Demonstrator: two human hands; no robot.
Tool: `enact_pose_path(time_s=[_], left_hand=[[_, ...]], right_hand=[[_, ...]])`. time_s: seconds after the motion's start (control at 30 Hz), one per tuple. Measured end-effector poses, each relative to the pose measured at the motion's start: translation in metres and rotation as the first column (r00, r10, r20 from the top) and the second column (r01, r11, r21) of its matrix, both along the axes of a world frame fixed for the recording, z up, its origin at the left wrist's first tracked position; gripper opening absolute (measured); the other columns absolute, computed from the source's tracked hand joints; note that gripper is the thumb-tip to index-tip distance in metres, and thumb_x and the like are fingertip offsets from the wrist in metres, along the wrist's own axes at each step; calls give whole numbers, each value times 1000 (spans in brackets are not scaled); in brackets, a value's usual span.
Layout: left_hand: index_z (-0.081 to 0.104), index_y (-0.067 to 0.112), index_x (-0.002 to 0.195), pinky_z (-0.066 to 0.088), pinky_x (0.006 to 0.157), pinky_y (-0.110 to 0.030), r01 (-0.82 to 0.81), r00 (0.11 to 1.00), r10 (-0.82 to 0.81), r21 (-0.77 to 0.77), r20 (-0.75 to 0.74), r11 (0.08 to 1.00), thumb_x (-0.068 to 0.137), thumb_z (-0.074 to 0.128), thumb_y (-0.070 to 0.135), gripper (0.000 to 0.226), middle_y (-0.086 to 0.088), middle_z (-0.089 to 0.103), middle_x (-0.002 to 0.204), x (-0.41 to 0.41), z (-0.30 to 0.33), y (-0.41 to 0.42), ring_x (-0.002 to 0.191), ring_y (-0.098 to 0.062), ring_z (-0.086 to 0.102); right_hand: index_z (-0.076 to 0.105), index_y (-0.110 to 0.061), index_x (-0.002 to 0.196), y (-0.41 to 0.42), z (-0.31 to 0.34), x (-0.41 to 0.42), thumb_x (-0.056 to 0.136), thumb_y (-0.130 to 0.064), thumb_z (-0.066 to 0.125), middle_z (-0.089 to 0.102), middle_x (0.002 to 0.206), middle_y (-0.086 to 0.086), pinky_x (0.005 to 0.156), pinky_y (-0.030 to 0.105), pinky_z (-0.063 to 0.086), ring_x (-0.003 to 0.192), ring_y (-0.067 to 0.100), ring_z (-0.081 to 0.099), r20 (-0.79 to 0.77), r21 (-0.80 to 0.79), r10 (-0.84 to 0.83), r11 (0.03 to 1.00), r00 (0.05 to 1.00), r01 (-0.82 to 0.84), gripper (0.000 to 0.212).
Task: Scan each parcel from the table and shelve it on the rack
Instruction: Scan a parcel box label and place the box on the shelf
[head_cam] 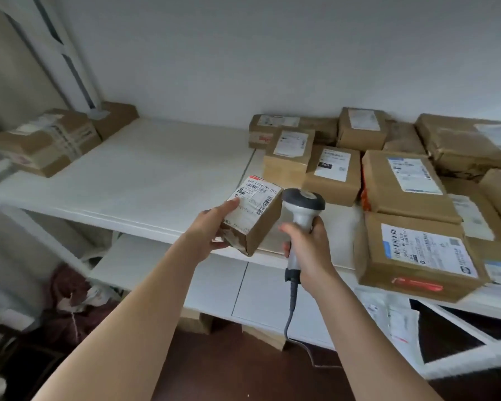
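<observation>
My left hand (211,227) grips a small brown cardboard parcel (258,227) from below and the side, thumb on its white barcode label, holding it above the front edge of the white shelf (145,175). Just to its right, my right hand (310,247) grips the handle of a grey corded barcode scanner (301,206), whose head sits close beside the parcel's label. Several brown labelled parcels (402,183) lie packed together on the right part of the same surface.
Two more parcels (49,143) sit at the far left by a white rack post (70,53). A lower white shelf (214,285) runs beneath. The scanner's cable (289,316) hangs down to the dark floor. Cloth and bags lie at lower left.
</observation>
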State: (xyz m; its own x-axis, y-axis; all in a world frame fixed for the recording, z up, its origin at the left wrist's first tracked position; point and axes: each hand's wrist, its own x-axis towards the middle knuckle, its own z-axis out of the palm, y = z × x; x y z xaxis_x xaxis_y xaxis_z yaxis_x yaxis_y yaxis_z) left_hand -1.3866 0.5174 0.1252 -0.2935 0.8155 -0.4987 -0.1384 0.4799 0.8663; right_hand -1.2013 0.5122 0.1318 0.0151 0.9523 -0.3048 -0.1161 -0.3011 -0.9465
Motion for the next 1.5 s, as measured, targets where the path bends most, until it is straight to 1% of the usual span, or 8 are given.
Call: enact_pose_path(time_s=[0.17, 0.3, 0.4, 0.63, 1.03, 1.17, 1.3, 1.5], left_hand=[[68, 8, 109, 50, 85, -33, 113, 994, -113, 76, -11, 991, 85, 73, 39, 40, -3, 66, 91, 34, -8, 45, 87, -21, 61], [52, 13, 114, 55, 62, -33, 86, 981, -100, -93, -165, 992, 65, 79, 62, 75, -6, 48, 123, 58, -8, 68, 96, -24, 58], [41, 15, 120, 53, 50, -29, 155, 979, -166, -95, -121, 983, 67, 87, 42, 74, -11, 52, 126, 73, -5, 79, 87, -27, 63], [45, 9, 114, 57, 84, -43, 101, 954, -64, 115, -294, 988, 79, 80, 23, 52, -9, 58, 117, 96, -6, 102, 105, -29, 62], [60, 3, 113, 38, 54, -25, 125, 947, -71, 157, -312, 980, 90, 66, 39, 43, -9, 65, 104, 133, -16, 113, 87, -23, 57], [64, 6, 93, 52, 71, -31, 78, 983, -47, 169, -180, 983, 97, 55, 38, 33, -6, 68, 88, 127, -19, 111, 87, -26, 63], [63, 14, 86, 50, 98, -40, 16, 998, -8, 115, -64, 993, 102, 41, 42, 39, -9, 70, 108, 120, -19, 109, 103, -28, 64], [66, 3, 94, 51, 77, -32, -197, 967, 227, 221, -117, 955, 101, 43, 29, 36, -8, 66, 91, 119, -17, 91, 81, -23, 59]], right_hand=[[55, -15, 104, 4, 4, 28, 87, -8, 66, 58, 80, 3, 44, 17, 43, 51, 11, 48, 5, 22, -197, 980, 980, 197, 22], [55, -18, 106, 9, 1, 40, 87, -9, 68, 58, 78, 0, 51, 22, 45, 50, 10, 51, 29, 65, -231, 971, 973, 229, 24], [55, -22, 103, 10, 0, 48, 85, -12, 68, 58, 76, -3, 57, 27, 46, 48, 7, 53, 50, 72, -249, 967, 967, 245, 25], [54, -20, 99, 10, 3, 59, 84, -8, 68, 58, 78, 1, 50, 22, 46, 47, 8, 53, 75, 48, -158, 987, 985, 154, 24], [56, -18, 115, 8, 2, 83, 84, -9, 72, 57, 71, 3, 47, 18, 43, 44, 8, 53, 197, 8, 64, 998, 978, -67, 37], [56, -17, 116, 10, 3, 85, 84, -10, 71, 57, 69, 2, 47, 16, 43, 45, 6, 53, 219, 13, 111, 993, 969, -117, 36], [58, -16, 117, 11, 1, 85, 85, -10, 70, 57, 71, 4, 46, 15, 43, 45, 5, 53, 217, 1, 139, 990, 966, -143, 34], [59, -21, 108, 0, 5, 86, 84, -12, 71, 65, 81, 19, 49, 19, 44, 48, 8, 53, 213, 3, 144, 989, 966, -148, 29]])
